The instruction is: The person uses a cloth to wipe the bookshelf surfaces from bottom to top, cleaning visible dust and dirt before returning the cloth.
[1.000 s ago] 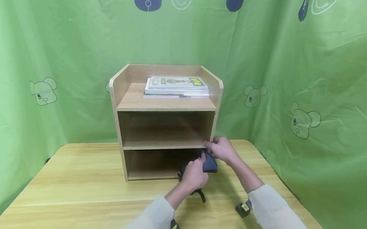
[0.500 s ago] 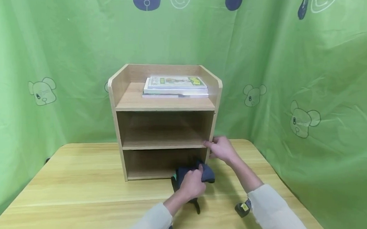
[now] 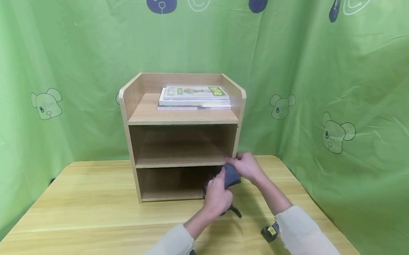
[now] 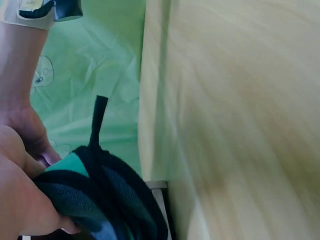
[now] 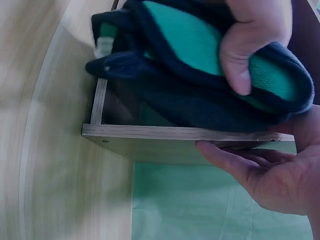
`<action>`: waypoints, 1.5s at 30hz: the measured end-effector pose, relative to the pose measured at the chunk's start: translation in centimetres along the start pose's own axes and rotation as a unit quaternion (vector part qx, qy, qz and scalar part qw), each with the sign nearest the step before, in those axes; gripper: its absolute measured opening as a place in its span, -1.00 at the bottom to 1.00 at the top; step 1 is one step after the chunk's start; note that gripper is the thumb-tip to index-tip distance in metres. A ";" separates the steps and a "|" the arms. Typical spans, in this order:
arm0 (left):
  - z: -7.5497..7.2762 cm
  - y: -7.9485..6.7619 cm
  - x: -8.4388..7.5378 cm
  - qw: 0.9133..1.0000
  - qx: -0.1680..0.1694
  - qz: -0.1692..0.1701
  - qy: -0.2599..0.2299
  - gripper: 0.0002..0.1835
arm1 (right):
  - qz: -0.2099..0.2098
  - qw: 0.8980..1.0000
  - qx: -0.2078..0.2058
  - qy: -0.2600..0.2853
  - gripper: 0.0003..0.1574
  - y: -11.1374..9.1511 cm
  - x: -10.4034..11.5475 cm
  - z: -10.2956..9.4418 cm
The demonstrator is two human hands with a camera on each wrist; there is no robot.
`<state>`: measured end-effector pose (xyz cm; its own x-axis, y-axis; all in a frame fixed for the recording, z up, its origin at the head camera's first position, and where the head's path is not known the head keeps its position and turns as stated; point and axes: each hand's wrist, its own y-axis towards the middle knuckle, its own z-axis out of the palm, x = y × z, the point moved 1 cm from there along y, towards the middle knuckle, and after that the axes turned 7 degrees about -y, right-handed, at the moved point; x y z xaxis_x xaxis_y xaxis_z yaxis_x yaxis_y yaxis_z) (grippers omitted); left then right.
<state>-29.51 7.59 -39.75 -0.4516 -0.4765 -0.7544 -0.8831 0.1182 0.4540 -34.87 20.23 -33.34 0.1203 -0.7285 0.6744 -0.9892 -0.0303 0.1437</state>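
My left hand (image 3: 216, 196) grips a folded dark blue cloth (image 3: 232, 176) with green patches and black edging, at the lower right front of the wooden shelf unit (image 3: 187, 121). In the right wrist view the left thumb presses on the green face of the cloth (image 5: 187, 37), which lies across the front edge of the side panel (image 5: 150, 131). A black strap (image 4: 98, 120) sticks out from the cloth in the left wrist view. My right hand (image 3: 247, 168) holds the unit's right side panel, its thumb at the front edge near the middle board.
A stack of books (image 3: 194, 98) lies on the unit's top board. The unit stands on a wood-grain table (image 3: 94, 214), with a green patterned curtain (image 3: 102, 43) behind and at the sides. Black wrist devices (image 3: 269, 233) hang below the sleeves.
The left hand has moved the cloth down toward the table, then back up against the side panel's front edge. The strap end now points further right. The right hand stays on the panel.
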 end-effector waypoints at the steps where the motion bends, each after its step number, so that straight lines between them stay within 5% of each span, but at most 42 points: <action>1: 0.0 0.0 -0.1 1.000 -0.002 0.010 0.008 -0.19 | -0.003 1.000 -0.001 -0.004 -0.57 0.0 0.0 0.0; 10: -0.1 0.3 0.5 0.989 0.038 0.076 0.122 -0.16 | 0.004 0.999 0.021 0.036 -0.61 0.2 0.1 -0.2; 17: 1.1 -0.2 2.2 0.982 0.100 0.006 0.161 -0.17 | 0.012 0.997 0.031 0.070 -0.55 0.1 -0.1 -0.1; 20: 1.8 -0.7 2.9 0.968 0.136 -0.006 0.212 -0.17 | 0.011 0.997 0.035 0.074 -0.52 -0.1 -0.2 -0.1; 23: 2.1 -1.1 3.3 0.944 0.170 0.000 0.285 -0.16 | 0.010 0.996 0.036 0.075 -0.50 -0.2 -0.2 -0.1; 28: 1.4 -1.3 3.4 0.913 0.207 -0.004 0.351 -0.20 | 0.010 0.996 0.034 0.079 -0.49 -0.2 -0.2 -0.1; 45: -5.5 -3.1 6.4 0.921 0.246 -0.060 0.297 -0.16 | 0.005 0.997 0.043 0.058 -0.46 0.0 -0.5 0.0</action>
<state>-28.97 -0.61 -43.38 -0.3267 -0.8868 -0.3268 -0.9388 0.3445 0.0036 -34.92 20.55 -33.69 0.1144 -0.6454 0.7552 -0.9933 -0.0865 0.0766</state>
